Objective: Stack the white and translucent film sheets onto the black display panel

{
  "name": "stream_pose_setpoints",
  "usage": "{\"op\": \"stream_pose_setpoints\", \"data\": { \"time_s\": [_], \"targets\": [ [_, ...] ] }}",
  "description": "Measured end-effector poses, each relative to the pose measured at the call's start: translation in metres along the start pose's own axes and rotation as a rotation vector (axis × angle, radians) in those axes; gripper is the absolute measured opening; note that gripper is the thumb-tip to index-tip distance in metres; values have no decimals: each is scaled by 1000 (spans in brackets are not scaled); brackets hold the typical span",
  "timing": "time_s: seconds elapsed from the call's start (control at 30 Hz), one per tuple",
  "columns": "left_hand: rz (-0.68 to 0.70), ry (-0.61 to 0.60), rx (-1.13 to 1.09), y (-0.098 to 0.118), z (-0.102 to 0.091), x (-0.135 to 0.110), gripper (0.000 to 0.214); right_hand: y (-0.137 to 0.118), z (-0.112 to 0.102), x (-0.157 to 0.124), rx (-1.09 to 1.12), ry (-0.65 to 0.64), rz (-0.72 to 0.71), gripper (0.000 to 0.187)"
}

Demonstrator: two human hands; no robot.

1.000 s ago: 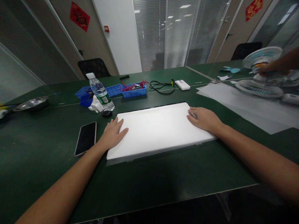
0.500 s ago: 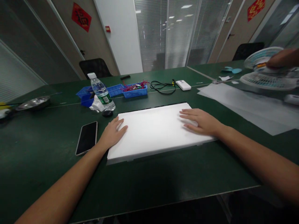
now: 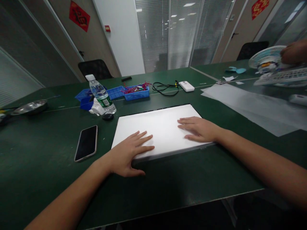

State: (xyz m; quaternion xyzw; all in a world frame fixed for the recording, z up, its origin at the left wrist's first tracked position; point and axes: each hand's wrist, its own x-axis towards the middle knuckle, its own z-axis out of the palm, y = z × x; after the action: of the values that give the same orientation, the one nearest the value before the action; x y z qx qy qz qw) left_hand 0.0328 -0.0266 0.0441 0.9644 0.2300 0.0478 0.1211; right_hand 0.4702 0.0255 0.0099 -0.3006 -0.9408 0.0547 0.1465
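A flat, bright white rectangular panel (image 3: 160, 124) with a thin dark far edge lies on the green table (image 3: 168, 185) in front of me. My left hand (image 3: 130, 151) is over its near left corner, fingers spread across the white surface and the thumb off the near edge. My right hand (image 3: 198, 128) rests palm down on the right part of the panel, its fingers apart and pointing left. Neither hand grips anything. Left of the panel lies a dark-screened phone (image 3: 86, 143), and a small black mouse-like object (image 3: 107, 117) is by the far left corner.
Behind the panel stand a water bottle (image 3: 102, 95), blue trays (image 3: 136, 94) with red wires, a black cable (image 3: 165, 88) and a white box (image 3: 186, 86). Translucent sheets (image 3: 254, 107) lie right. Another person's hand (image 3: 295, 52) is at a fan (image 3: 266, 59). A metal dish (image 3: 31, 107) is left.
My left hand has moved from the panel's left edge toward me and right, with fingers spread wider. My right hand has slid slightly left. The other person's fan guard has tilted.
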Motion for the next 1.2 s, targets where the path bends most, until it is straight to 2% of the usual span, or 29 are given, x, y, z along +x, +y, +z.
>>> {"op": "stream_pose_setpoints", "data": {
  "time_s": [0.23, 0.57, 0.8, 0.97, 1.2],
  "targets": [
    [3, 46, 22, -9, -1, -3, 80, 0, -4, -1, 18, -12, 17, 58],
    [-11, 81, -2, -21, 4, -9, 69, 0, -6, -2, 63, 4, 35, 53],
    [-51, 92, -18, -29, 6, -11, 77, 1, -7, -3, 93, 32, 46, 51],
    [-87, 93, -31, -34, 9, -10, 92, 6, -5, -6, 85, 28, 130, 57],
    [-155, 59, -58, -37, 13, -10, 96, 8, -8, -8, 41, 87, 209, 59]
  ]
}}
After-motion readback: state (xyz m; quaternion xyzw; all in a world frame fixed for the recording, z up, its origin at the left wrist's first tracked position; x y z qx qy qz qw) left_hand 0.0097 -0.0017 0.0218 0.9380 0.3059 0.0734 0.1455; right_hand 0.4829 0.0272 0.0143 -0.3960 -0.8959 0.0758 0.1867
